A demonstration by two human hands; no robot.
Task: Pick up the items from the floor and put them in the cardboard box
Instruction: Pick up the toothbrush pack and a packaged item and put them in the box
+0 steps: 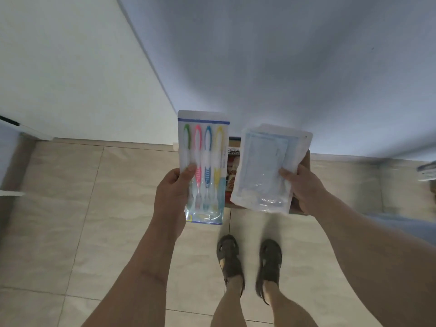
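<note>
Toothbrush pack (203, 166) glossy clear plastic; floor (70, 208) smooth beige tile.

Home room: tiled floor (94, 208), plain walls (283, 55).

The floor (70, 208) is made of big tan tiles with thin lines between them. Two white walls (70, 55) meet in a corner — the right one looks more blue and shady. A tan strip (113, 143) runs along the bottom of the left wall. Two dark sandals (230, 256) stand side by side on the tiles — bare legs (233, 305) go up from them.
</note>
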